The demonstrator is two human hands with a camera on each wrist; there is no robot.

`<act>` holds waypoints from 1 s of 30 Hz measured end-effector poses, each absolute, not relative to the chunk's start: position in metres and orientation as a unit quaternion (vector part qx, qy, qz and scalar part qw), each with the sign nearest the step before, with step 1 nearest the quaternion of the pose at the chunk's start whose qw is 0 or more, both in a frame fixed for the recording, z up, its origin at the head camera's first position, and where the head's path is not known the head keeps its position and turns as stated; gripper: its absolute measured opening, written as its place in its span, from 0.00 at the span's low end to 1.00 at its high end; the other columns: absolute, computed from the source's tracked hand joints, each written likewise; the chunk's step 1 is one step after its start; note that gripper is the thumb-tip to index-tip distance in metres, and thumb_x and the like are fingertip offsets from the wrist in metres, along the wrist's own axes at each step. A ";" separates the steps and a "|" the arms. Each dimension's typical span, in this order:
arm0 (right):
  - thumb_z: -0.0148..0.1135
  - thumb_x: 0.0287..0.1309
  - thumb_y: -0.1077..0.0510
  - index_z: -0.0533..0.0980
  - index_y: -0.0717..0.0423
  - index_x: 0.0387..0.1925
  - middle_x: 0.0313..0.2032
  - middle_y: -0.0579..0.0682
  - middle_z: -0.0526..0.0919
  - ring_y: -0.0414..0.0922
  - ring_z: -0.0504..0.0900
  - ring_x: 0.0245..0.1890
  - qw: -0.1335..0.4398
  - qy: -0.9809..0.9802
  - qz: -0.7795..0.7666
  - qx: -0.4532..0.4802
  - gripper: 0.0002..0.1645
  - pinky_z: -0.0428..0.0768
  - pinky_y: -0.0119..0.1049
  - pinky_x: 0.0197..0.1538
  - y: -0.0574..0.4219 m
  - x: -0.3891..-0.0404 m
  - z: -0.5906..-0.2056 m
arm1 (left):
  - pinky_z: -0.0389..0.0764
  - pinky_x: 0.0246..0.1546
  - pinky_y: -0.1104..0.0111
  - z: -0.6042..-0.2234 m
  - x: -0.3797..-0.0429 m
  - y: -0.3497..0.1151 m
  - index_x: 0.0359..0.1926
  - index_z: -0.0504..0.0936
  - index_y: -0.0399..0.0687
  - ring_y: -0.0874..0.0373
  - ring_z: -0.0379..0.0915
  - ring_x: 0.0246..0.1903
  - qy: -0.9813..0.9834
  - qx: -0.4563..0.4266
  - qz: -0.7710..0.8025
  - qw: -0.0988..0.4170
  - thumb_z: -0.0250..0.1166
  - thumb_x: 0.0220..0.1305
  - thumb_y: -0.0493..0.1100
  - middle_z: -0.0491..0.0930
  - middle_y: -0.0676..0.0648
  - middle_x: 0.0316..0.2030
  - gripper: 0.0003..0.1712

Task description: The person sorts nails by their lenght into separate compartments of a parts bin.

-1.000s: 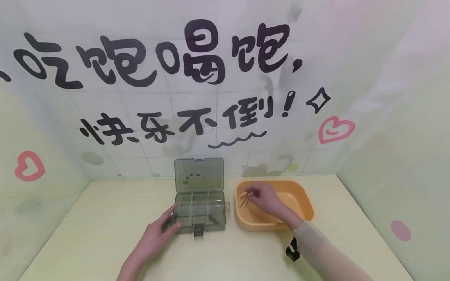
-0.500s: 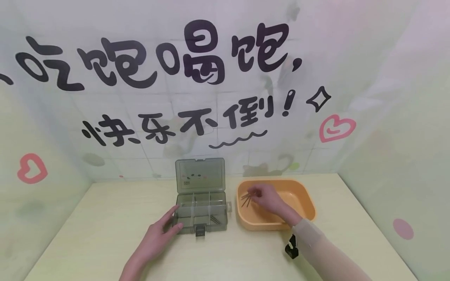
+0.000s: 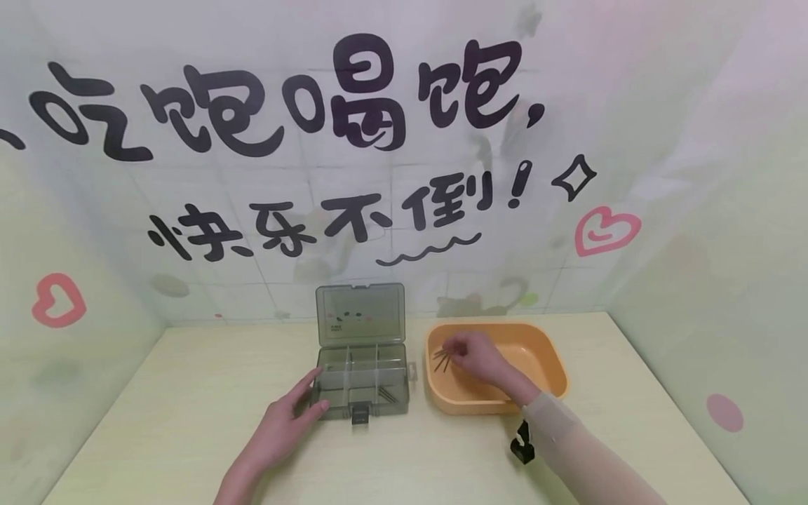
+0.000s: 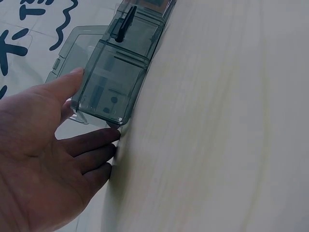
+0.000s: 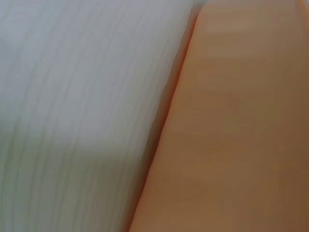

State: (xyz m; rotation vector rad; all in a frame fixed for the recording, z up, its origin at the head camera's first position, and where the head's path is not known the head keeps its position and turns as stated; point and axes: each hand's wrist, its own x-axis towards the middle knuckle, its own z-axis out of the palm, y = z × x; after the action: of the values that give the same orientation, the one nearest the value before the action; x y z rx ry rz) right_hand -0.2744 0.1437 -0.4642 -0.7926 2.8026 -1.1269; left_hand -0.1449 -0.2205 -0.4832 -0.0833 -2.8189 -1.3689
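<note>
My left hand (image 3: 275,424) rests at the left end of a smoky clear compartment box (image 3: 332,397), its thumb at the front corner and index finger along the left side. In the left wrist view the thumb touches the box (image 4: 113,89), and the other fingers (image 4: 99,145) extend beside its lower corner. Over the left part of an orange tray (image 3: 467,406), my right hand (image 3: 480,358) has its fingers curled, pinching at several thin dark sticks (image 3: 441,360) that fan out from its fingertips. Similar sticks (image 3: 386,394) lie in the box's front right compartment.
The box lid (image 3: 360,315) stands raised toward the back wall, and a dark latch (image 3: 360,413) hangs at its front. A black device (image 3: 522,443) sits under the right wrist. Pale wood-grain table (image 3: 379,463) surrounds both containers, with printed walls on three sides.
The head view has shifted slightly. Both hands keep nearly the same place, with only small movement in the right hand's fingers at the sticks.
</note>
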 end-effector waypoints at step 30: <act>0.68 0.48 0.74 0.88 0.60 0.37 0.33 0.48 0.88 0.37 0.78 0.31 -0.009 0.892 -0.287 -0.350 0.14 0.79 0.31 0.36 0.149 -0.293 -0.475 | 0.61 0.68 0.37 -0.481 -0.144 -0.219 0.80 0.60 0.52 0.29 0.62 0.68 -0.900 -0.021 -0.435 0.003 0.65 0.74 0.51 0.68 0.26 0.67 0.39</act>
State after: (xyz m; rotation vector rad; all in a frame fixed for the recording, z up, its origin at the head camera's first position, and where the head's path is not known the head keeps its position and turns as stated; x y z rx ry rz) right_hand -0.2931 0.1489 -0.4753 -1.1065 2.8177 -0.9080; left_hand -0.1437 -0.2192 -0.4815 -0.0661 -2.8238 -1.3629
